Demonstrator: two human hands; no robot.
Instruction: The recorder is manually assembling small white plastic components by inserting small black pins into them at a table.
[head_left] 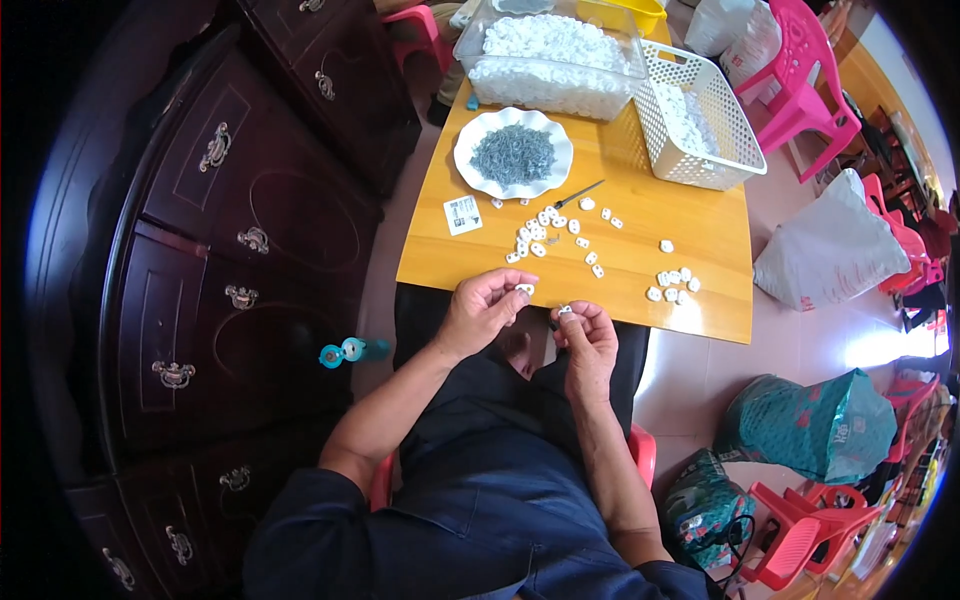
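Note:
Between the thumb and fingers of my left hand [482,312] is a small white plastic piece [525,289] with a dark hole. My right hand [590,345] pinches another small white piece [565,310], with something dark at its edge too small to make out. Both hands are at the table's near edge, apart from each other. Beyond them lies a loose cluster of white two-holed pieces [530,234], with a thin dark pointed tool [579,194] beside it. A second group of white pieces [672,280] sits at the right. Small grey parts [512,154] fill a scalloped white plate [465,174].
On the wooden table [440,262] stand a clear bin [548,88] heaped with white pieces and a white perforated basket [705,170]. A printed white card [462,215] lies left. Dark drawers [230,240] flank the table. Bags [820,425] and pink chairs [805,95] occupy the right-hand floor.

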